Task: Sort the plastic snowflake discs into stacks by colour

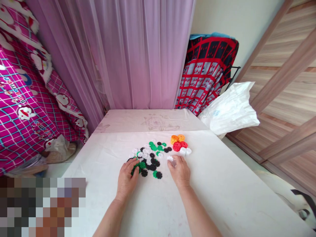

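Observation:
A loose pile of toothed plastic snowflake discs lies mid-table, mixing white discs (146,153), green discs (142,165) and black discs (151,164). At the pile's near left edge rests my left hand (127,176), its thumb and fingers apart over green and black pieces; what lies under the fingers is partly hidden. Just right of the pile, my right hand (180,171) pinches a white snowflake disc (170,158) between thumb and fingers. Beyond it stand sorted stacks: orange discs (174,139), red discs (177,146) and white stacked discs (183,151).
A pale cloth covers the table (153,210). Against its right edge leans a white plastic bag (232,107). Behind are a purple curtain (145,52) and a red-checked cloth (197,72). A pink patterned blanket (32,89) hangs at left, a wooden wardrobe (283,92) stands at right.

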`<action>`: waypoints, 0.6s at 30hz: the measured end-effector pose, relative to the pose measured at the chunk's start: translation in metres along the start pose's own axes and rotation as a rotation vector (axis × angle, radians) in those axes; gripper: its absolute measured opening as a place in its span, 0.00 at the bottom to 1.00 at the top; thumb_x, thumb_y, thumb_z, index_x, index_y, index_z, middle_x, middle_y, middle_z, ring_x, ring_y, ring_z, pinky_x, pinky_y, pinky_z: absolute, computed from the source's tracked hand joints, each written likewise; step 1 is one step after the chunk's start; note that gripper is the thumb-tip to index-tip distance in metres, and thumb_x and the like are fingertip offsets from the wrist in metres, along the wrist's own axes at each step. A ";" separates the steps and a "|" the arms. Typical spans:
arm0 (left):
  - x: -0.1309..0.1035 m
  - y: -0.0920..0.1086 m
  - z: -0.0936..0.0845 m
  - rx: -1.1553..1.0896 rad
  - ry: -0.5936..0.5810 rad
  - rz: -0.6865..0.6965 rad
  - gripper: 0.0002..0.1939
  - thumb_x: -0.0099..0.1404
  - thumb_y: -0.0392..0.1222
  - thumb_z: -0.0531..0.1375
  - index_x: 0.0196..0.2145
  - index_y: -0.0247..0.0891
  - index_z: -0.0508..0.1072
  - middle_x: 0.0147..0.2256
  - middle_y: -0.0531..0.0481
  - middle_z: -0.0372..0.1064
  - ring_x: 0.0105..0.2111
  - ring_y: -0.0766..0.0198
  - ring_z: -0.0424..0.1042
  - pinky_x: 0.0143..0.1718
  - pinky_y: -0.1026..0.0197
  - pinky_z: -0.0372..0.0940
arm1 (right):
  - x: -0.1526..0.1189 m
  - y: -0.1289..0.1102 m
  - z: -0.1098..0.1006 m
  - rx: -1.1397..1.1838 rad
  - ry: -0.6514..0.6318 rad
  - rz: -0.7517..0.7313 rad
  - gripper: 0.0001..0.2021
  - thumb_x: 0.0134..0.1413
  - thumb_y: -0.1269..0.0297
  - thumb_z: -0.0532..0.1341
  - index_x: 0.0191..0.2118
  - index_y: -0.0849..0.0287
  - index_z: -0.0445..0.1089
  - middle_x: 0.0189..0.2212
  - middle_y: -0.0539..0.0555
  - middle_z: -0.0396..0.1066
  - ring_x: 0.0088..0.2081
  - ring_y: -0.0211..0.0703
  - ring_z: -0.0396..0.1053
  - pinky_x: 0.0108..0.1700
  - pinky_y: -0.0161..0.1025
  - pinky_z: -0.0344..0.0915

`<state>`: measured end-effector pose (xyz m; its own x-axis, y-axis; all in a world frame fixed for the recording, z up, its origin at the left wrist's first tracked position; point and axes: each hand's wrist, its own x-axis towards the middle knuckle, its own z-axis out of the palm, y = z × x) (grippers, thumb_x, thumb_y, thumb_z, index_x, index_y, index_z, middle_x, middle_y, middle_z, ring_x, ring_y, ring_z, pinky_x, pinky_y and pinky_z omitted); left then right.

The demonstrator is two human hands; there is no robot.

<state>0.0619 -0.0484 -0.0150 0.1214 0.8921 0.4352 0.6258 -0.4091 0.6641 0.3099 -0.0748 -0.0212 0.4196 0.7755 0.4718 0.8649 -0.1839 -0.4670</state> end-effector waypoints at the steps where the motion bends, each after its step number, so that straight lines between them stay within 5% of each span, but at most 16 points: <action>1: 0.000 0.000 0.000 -0.003 -0.001 0.002 0.15 0.67 0.45 0.54 0.46 0.45 0.78 0.51 0.45 0.76 0.52 0.52 0.73 0.57 0.38 0.63 | 0.003 0.000 0.000 -0.012 -0.010 0.009 0.09 0.54 0.60 0.60 0.39 0.56 0.73 0.35 0.53 0.72 0.37 0.44 0.67 0.38 0.37 0.59; 18: 0.000 0.001 0.000 -0.012 0.016 0.029 0.15 0.67 0.45 0.54 0.45 0.46 0.79 0.50 0.46 0.76 0.51 0.54 0.74 0.56 0.42 0.65 | 0.015 -0.013 -0.008 -0.166 -0.177 0.037 0.09 0.56 0.61 0.62 0.41 0.57 0.75 0.38 0.55 0.72 0.39 0.45 0.67 0.38 0.38 0.57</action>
<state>0.0622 -0.0490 -0.0140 0.1270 0.8768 0.4638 0.6132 -0.4370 0.6581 0.3077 -0.0658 -0.0020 0.4099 0.8573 0.3116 0.8892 -0.2995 -0.3458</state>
